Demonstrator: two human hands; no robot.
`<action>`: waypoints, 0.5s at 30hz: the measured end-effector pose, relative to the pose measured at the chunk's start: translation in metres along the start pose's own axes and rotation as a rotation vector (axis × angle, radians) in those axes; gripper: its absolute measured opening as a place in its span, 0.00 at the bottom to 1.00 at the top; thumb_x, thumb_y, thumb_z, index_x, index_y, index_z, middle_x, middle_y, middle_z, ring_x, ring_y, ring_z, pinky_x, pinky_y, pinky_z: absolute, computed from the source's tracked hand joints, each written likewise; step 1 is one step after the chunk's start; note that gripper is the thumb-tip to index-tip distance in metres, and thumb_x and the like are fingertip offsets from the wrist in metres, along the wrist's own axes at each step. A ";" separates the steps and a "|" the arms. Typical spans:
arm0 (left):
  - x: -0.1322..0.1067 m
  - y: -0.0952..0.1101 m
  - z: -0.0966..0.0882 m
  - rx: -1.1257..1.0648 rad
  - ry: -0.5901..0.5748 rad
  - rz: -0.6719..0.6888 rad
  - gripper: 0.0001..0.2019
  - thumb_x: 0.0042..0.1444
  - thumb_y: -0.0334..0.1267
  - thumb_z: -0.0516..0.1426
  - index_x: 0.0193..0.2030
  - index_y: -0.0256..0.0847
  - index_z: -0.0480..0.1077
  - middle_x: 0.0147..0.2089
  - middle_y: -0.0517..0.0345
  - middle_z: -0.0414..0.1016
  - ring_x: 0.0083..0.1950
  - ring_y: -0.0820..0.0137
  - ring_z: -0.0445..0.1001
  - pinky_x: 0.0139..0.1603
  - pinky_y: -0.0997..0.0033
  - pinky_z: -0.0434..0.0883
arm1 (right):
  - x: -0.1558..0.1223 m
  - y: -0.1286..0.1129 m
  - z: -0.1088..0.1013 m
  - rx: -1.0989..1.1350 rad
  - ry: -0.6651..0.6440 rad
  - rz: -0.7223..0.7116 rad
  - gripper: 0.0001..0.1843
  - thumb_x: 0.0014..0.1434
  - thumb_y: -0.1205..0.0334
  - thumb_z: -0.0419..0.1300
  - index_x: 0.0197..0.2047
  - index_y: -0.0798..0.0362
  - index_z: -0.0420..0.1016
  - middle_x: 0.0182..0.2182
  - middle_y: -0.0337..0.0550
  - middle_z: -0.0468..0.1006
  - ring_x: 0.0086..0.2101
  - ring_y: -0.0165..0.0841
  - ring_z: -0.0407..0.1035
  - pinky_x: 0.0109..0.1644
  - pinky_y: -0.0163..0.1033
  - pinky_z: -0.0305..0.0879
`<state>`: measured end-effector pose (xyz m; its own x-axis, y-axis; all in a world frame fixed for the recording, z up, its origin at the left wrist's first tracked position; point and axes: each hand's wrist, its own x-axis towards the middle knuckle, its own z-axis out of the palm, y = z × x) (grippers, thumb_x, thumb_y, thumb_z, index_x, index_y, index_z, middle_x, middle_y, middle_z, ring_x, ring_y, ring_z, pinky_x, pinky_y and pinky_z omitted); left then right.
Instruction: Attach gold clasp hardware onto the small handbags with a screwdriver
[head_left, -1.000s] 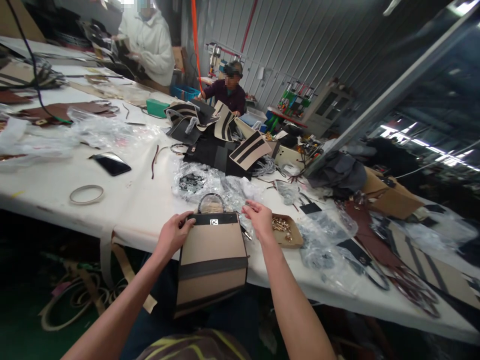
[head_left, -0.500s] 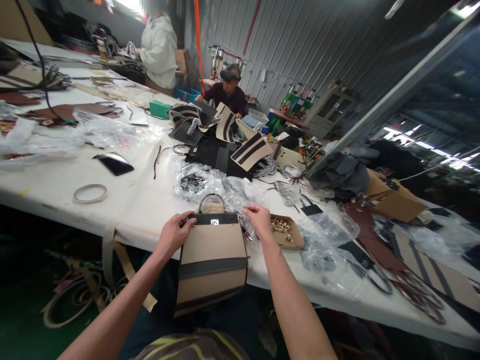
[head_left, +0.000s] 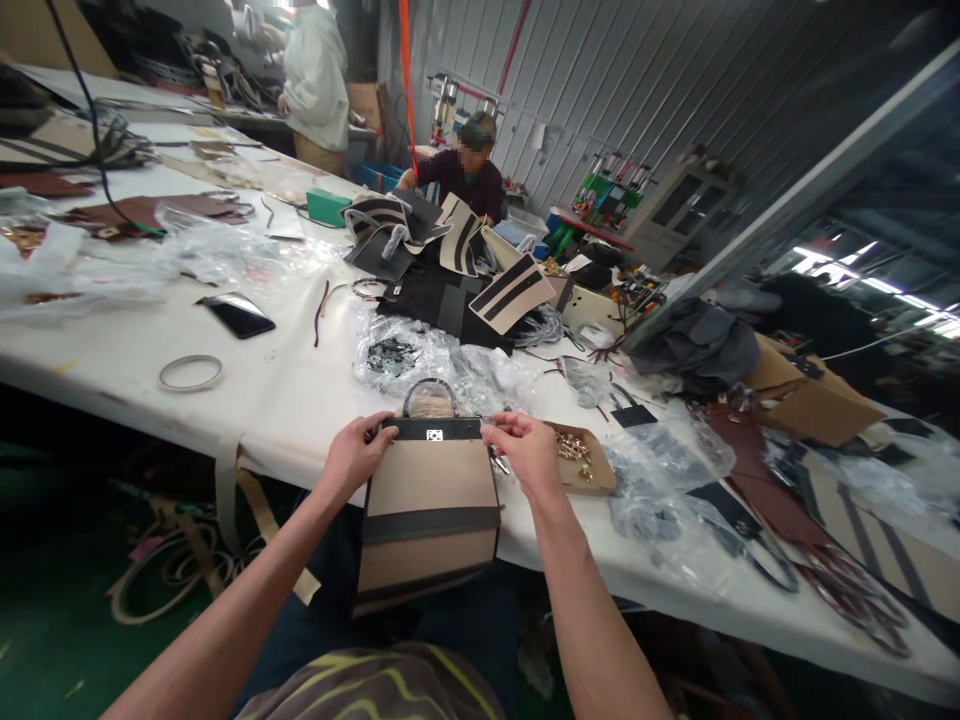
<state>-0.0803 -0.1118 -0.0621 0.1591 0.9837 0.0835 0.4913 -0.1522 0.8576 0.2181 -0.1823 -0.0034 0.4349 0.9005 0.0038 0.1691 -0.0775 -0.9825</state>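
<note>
Fingers of the right hand, spread beside the handbag a second ago, now pinch its top right corner. Left hand stays clamped on the top left corner. Handbag hangs against the desk edge, with the hardware tray just beside it.

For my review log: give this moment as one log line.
left hand: grips handbag top-left | right hand: pinches handbag top-right | handbag: upright, at table edge

right hand | moved in, now pinches handbag top-right corner | co-worker in white turned away
</note>
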 end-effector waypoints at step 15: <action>0.009 -0.010 -0.020 -0.245 -0.215 -0.052 0.35 0.59 0.59 0.64 0.65 0.36 0.83 0.36 0.55 0.83 0.38 0.62 0.78 0.40 0.66 0.72 | -0.033 -0.010 0.028 -0.199 -0.073 -0.159 0.25 0.63 0.53 0.71 0.62 0.46 0.82 0.32 0.39 0.88 0.31 0.39 0.84 0.40 0.42 0.81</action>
<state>-0.1004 -0.0993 -0.0597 0.3293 0.9429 -0.0506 0.2868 -0.0488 0.9568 0.1774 -0.1997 0.0015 0.3252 0.9359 0.1352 0.4041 -0.0083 -0.9147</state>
